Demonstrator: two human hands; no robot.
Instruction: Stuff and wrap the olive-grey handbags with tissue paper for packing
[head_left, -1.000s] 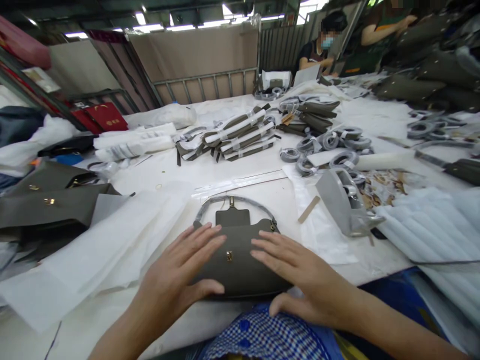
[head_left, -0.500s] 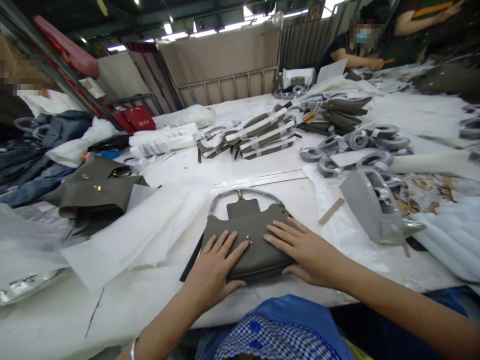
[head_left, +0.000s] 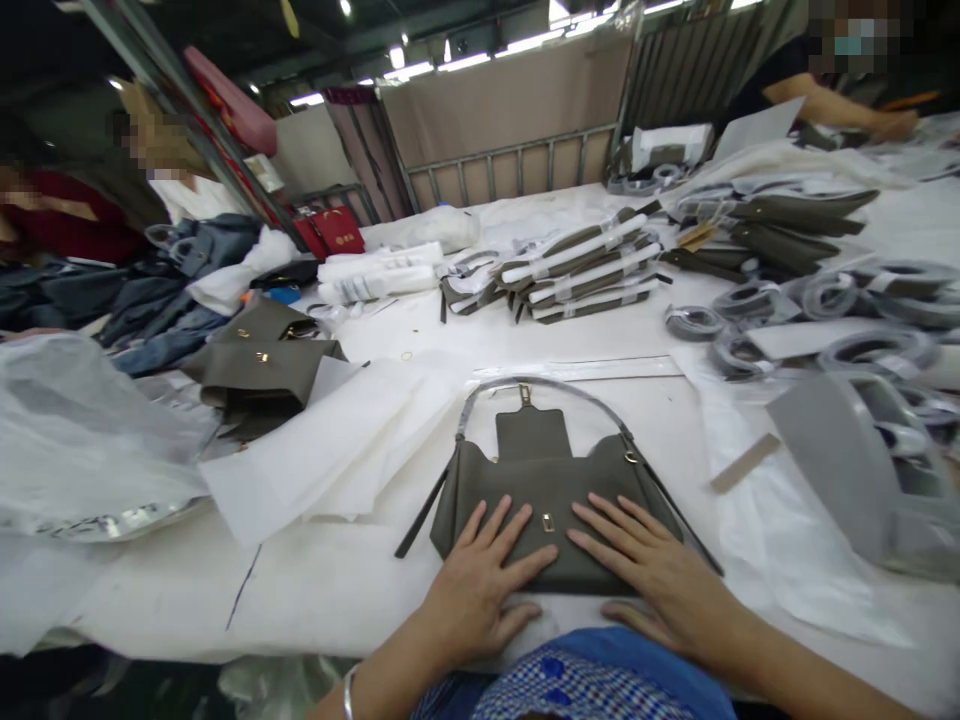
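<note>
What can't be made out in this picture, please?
Head view: inside of the handbag, hidden by its front.
Head view: handbag surface beneath the left hand and right hand, covered by them.
Head view: lettering on the plastic bag, blurred and small.

A white-topped desk (head_left: 352,585) carries an olive bag (head_left: 562,485) close to the middle of its near edge, with thin sheets (head_left: 300,460) just left and clear film (head_left: 772,550) to the right. Toward the left edge lie a plastic bag (head_left: 90,420) and open olive bags (head_left: 262,378); toward the far edge lie white rolls (head_left: 379,275) and strapped bundles (head_left: 592,270), with grey coils (head_left: 690,322) on the right.
</note>
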